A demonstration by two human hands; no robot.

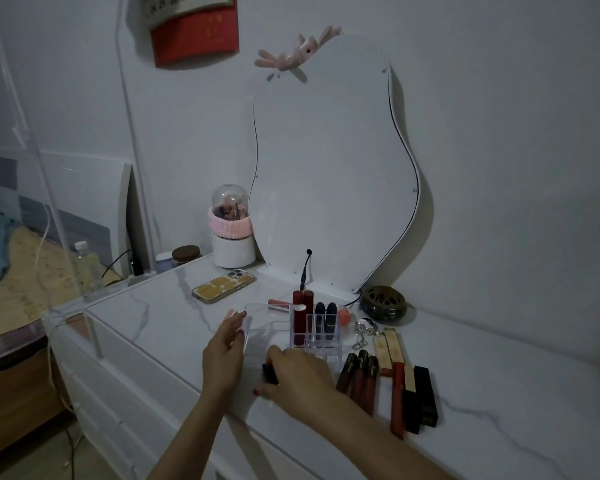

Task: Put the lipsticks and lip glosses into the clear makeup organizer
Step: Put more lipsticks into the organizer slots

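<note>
The clear makeup organizer (257, 315) stands on the white dresser top, in front of the mirror. Two red lipsticks (302, 313) and two dark lipsticks (325, 318) stand upright in its back slots. My left hand (222, 355) holds the organizer's left wall with fingers along the edge. My right hand (297, 375) grips a black lipstick (270, 373) low at the organizer's front. To the right lie three dark red lip glosses (359, 377), two gold tubes (388, 351), a red gloss (398, 400) and black lipsticks (421, 396). A pink gloss (278, 304) lies behind the organizer.
A wavy white mirror (329, 168) leans on the wall, with a cable plugged at its base. A phone (224, 285), a domed brush holder (231, 230), a dark round burner (381, 303) and a keychain (362, 329) sit on the dresser. A bed is at the left.
</note>
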